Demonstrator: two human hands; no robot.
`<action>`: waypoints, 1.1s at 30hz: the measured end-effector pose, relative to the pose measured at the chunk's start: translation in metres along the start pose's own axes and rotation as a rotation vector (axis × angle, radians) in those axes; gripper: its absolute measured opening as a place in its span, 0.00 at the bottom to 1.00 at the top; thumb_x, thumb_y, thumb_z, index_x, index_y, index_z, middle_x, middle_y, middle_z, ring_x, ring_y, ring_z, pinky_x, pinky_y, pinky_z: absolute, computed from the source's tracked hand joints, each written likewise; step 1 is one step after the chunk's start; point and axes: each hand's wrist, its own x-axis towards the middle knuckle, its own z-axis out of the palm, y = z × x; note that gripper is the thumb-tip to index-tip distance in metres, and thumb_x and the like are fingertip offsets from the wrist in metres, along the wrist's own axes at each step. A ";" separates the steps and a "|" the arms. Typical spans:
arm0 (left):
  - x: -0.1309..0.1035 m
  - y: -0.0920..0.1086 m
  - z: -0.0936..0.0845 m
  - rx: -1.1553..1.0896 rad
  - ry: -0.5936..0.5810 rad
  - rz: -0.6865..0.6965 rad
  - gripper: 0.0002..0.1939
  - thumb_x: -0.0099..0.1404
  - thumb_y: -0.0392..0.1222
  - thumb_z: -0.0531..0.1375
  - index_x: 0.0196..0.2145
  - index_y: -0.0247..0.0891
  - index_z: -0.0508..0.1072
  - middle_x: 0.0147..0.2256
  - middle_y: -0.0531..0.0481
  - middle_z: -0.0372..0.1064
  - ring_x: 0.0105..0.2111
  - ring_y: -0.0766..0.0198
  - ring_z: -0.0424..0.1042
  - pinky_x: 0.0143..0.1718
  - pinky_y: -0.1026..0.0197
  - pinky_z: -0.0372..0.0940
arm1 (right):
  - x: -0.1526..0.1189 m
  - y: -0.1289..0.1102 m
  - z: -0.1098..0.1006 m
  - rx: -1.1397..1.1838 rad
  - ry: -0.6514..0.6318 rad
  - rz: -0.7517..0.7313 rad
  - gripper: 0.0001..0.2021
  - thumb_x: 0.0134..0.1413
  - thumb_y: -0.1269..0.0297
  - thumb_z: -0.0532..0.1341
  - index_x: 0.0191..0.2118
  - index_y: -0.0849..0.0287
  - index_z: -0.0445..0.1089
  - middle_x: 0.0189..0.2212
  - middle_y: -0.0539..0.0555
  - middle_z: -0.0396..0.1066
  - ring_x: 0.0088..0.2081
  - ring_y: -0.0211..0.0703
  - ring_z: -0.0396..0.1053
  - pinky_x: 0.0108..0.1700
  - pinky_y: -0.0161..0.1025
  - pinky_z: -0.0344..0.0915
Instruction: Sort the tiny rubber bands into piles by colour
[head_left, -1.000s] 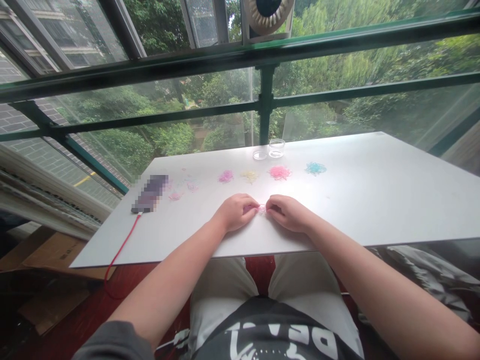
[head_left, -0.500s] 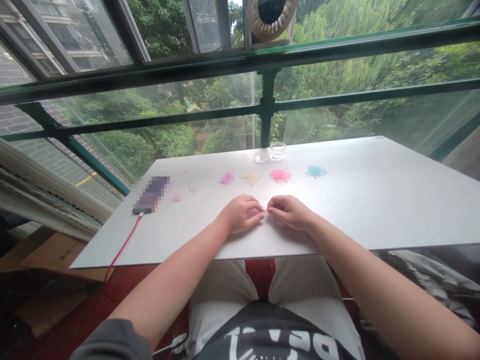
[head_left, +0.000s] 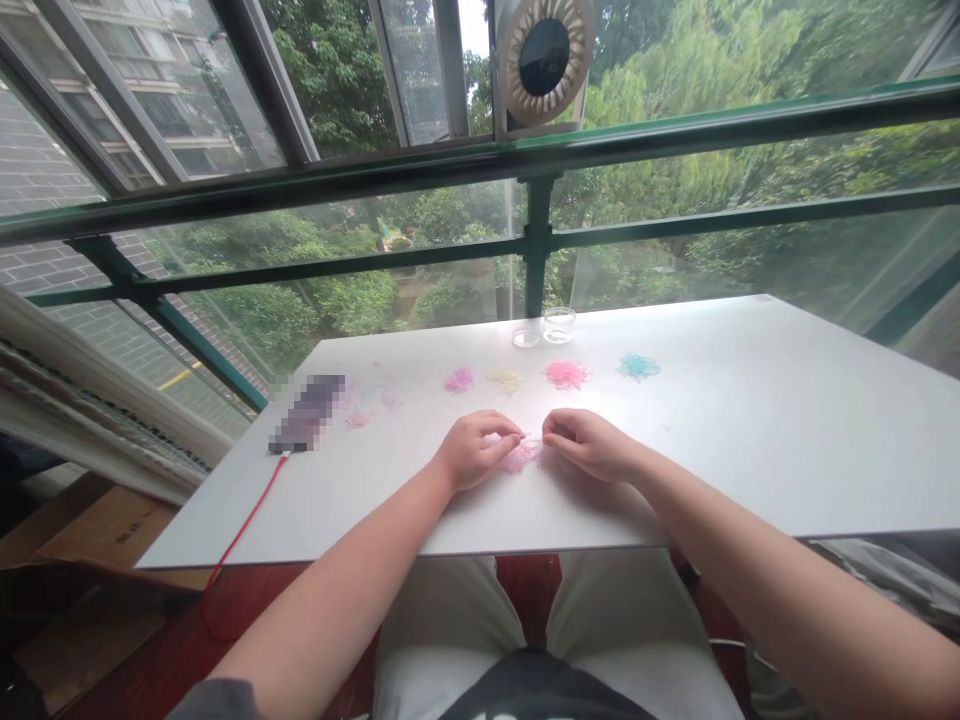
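A loose pile of light pink strands [head_left: 517, 457], which look like small rubber bands, lies on the white table between my hands. On its left side is my left hand [head_left: 478, 450], thumb and forefinger pinched together just above the strands. My right hand [head_left: 589, 443] rests at the pile's right edge with its fingers curled and the thumb pressed to the forefinger. Whatever either pinch holds is too small to make out. Further back sit sorted heaps: purple [head_left: 459, 379], pale yellow [head_left: 505, 381], bright pink [head_left: 567, 375] and teal [head_left: 638, 366].
Two clear round containers [head_left: 559, 326] stand at the table's back edge. Thin mixed strands [head_left: 388, 395] are scattered on the left, beside a blurred-out phone [head_left: 309, 412] with a red cable [head_left: 255, 510] hanging over the edge. A green railing [head_left: 536, 240] and window lie behind the table [head_left: 787, 430].
My hands have moved slightly apart, and the light pink pile between them shows more. The whole view has shifted, so the table sits lower in the picture.
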 end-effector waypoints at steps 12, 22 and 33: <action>0.002 -0.015 -0.006 -0.210 0.087 -0.185 0.09 0.59 0.44 0.59 0.32 0.36 0.77 0.38 0.44 0.73 0.39 0.61 0.71 0.34 0.64 0.64 | 0.020 -0.008 0.002 -0.213 0.014 -0.113 0.04 0.47 0.71 0.57 0.27 0.60 0.68 0.30 0.52 0.67 0.28 0.35 0.63 0.32 0.34 0.59; 0.021 -0.013 -0.017 -0.094 0.042 -0.205 0.09 0.59 0.43 0.59 0.31 0.38 0.78 0.36 0.47 0.74 0.38 0.62 0.71 0.34 0.64 0.63 | 0.022 -0.013 -0.014 -0.148 -0.099 -0.076 0.05 0.48 0.66 0.59 0.33 0.58 0.70 0.33 0.53 0.70 0.31 0.39 0.67 0.32 0.36 0.61; 0.047 -0.026 -0.003 -0.024 0.050 -0.163 0.10 0.60 0.44 0.58 0.32 0.39 0.78 0.33 0.48 0.73 0.33 0.65 0.70 0.31 0.65 0.61 | 0.072 0.007 -0.005 0.155 0.082 -0.016 0.03 0.48 0.68 0.57 0.28 0.60 0.66 0.21 0.48 0.65 0.24 0.35 0.61 0.27 0.33 0.57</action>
